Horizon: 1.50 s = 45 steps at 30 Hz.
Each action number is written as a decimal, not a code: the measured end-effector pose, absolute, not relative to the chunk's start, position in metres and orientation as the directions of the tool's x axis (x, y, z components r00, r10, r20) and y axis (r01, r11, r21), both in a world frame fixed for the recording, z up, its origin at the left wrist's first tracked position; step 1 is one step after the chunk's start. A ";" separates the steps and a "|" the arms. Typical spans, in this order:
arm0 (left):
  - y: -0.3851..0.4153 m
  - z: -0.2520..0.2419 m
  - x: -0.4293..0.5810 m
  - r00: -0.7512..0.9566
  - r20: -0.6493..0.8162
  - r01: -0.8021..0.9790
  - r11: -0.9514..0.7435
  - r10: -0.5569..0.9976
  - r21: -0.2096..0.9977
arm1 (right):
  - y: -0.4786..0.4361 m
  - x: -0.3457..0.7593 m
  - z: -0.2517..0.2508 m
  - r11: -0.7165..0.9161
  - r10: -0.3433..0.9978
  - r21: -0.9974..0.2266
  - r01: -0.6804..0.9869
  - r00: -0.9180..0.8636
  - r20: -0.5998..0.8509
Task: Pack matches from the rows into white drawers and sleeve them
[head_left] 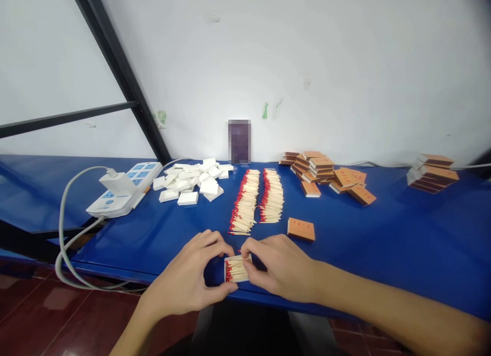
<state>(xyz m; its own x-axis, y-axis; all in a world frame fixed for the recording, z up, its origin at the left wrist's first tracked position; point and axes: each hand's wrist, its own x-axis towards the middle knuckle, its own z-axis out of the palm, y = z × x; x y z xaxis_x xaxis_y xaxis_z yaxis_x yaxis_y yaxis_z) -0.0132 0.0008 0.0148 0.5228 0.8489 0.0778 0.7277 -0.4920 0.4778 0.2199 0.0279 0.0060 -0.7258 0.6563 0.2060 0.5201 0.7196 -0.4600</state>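
Note:
At the table's front edge lies a small white matchbox tray (237, 281) filled with red-tipped matches (235, 269). My left hand (187, 274) grips the tray's left part, with the thumb at the near side and the fingers at the far side. Over the tray's right end, my right hand (282, 266) has its thumb and forefinger pinched on the matches; the exact hold is partly hidden by the fingers. Beyond the hands, two long rows of loose matches, a left row (245, 200) and a right row (271, 197), lie with their heads to the left.
White trays (187, 179) are heaped at the left. Orange matchbox sleeves (322, 167) are piled at the right. A single orange matchbox (301, 229) lies near my right hand, and a stack (433, 173) stands farther right. A power strip (125, 190) with a cable sits at the left.

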 end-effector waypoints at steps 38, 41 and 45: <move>0.003 0.011 -0.011 0.473 0.096 0.721 -0.447 0.876 0.529 | 0.032 0.220 0.006 0.751 0.621 -0.482 0.451 -0.730 0.284; 0.002 0.011 -0.013 0.472 0.110 0.719 -0.454 0.875 0.526 | 0.034 0.223 0.007 0.773 0.593 -0.474 0.422 -0.745 0.306; 0.002 0.011 -0.015 0.457 0.151 0.721 -0.464 0.877 0.514 | 0.035 0.224 0.004 0.761 0.630 -0.441 0.476 -0.706 0.324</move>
<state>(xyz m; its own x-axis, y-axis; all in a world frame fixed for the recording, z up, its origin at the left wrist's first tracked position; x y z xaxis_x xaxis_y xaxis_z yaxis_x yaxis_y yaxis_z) -0.0154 0.0020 0.0112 0.4571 0.8766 0.1506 0.7211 -0.4644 0.5142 0.2239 0.0352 0.0044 -0.7059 0.6296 0.3244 0.4762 0.7610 -0.4406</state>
